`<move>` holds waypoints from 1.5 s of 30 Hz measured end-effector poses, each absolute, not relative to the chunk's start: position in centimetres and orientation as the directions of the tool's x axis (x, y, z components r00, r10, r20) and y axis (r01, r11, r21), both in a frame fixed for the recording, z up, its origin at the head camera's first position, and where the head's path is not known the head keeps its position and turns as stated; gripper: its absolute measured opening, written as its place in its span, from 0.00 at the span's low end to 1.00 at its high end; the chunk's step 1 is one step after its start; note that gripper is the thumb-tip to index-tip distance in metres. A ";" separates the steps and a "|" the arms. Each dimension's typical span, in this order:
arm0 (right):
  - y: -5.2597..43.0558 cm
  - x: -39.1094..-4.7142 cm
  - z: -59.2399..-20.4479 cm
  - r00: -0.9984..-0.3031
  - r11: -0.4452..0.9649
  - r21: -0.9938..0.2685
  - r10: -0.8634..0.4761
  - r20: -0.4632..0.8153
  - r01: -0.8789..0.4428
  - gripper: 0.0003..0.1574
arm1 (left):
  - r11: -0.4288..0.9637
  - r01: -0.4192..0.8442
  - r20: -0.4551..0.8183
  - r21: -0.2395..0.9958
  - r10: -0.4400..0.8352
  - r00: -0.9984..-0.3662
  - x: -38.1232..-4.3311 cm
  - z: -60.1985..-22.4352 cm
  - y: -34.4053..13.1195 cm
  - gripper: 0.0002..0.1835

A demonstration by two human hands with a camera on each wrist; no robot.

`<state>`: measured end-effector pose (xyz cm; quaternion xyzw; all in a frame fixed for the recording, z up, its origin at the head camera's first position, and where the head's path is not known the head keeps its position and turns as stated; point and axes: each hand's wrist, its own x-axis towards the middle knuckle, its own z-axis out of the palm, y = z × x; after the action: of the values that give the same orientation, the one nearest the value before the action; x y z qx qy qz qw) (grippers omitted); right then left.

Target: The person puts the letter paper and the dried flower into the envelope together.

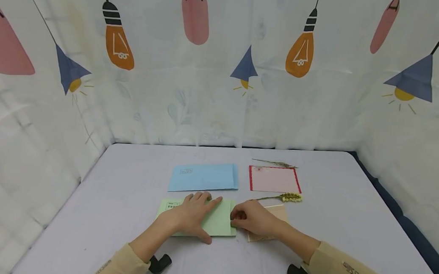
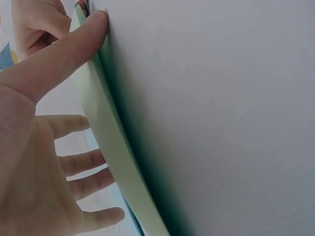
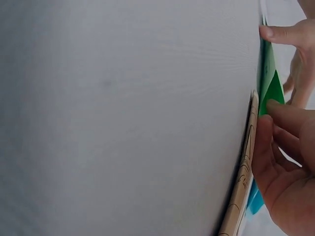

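A light green envelope lies on the table, a small printed box at its upper left. My left hand rests across it with fingers spread; its thumb reaches the near edge. At the envelope's right end my right hand pinches the flap, whose darker green side shows in the right wrist view. Partly under my right hand is a tan, printed paper piece, its middle hidden by the hand. In the left wrist view the green envelope stretches past the straight left fingers.
Behind the green envelope lies a blue envelope. To its right is a pink card with a red border. One dried flower sprig lies before the card, a thinner sprig behind it. A patterned curtain hangs around the white table.
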<state>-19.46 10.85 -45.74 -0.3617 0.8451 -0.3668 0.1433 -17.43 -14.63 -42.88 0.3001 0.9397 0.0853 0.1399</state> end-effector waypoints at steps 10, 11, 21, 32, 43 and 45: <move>10.4 -19.2 -45.8 -0.735 0.446 -0.802 -0.678 -0.014 -0.396 0.04 | 0.802 0.528 -0.208 0.279 0.587 -0.782 -17.5 -42.8 -14.4 0.63; 10.3 -19.2 -45.9 -0.739 0.432 -0.826 -0.673 -0.029 -0.361 0.05 | 0.801 0.529 -0.205 0.280 0.588 -0.783 -17.5 -42.9 -14.4 0.63; 10.5 -19.6 -45.9 -0.704 0.284 -0.959 -0.684 -0.192 -0.015 0.15 | 0.798 0.533 -0.232 0.283 0.596 -0.769 -17.6 -43.3 -14.8 0.63; 10.8 -20.0 -46.4 -0.682 0.267 -0.963 -0.697 -0.220 0.037 0.21 | 0.779 0.557 -0.220 0.286 0.620 -0.753 -17.8 -42.7 -15.2 0.57; 10.9 -19.7 -46.0 -0.693 0.297 -0.955 -0.688 -0.217 0.005 0.21 | 0.775 0.569 -0.212 0.276 0.626 -0.750 -17.9 -42.6 -15.2 0.56; 11.3 -19.6 -45.8 -0.693 0.318 -0.947 -0.690 -0.210 -0.030 0.20 | 0.774 0.569 -0.213 0.277 0.627 -0.749 -17.9 -42.7 -15.2 0.56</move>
<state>-19.64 11.30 -45.77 -0.2400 0.7505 -0.5321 0.3099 -17.85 -15.20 -42.72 0.3215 0.9301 0.0977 0.1482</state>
